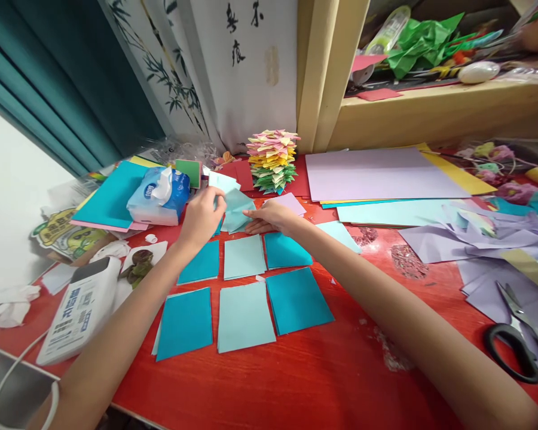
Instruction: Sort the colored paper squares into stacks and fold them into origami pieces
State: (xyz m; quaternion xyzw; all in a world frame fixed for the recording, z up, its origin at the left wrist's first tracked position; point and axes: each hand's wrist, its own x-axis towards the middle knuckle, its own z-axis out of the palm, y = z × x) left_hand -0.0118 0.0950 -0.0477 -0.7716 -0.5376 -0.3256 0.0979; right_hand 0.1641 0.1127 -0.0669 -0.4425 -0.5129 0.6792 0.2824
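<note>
Pale-blue paper (235, 206), partly covered, pinched by left hand (205, 214); right hand (271, 217) touching it, hold unclear.

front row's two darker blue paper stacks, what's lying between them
In the head view, a pale blue paper stack lies between the left darker stack and the right darker stack, with red table showing on its left.

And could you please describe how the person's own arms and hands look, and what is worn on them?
Both the left forearm and right forearm are slim and bare; no sleeve shows. The left hand and right hand wear no gloves, and I see no watch or bracelet. No markings stand out. Nails are too small to judge.
</note>
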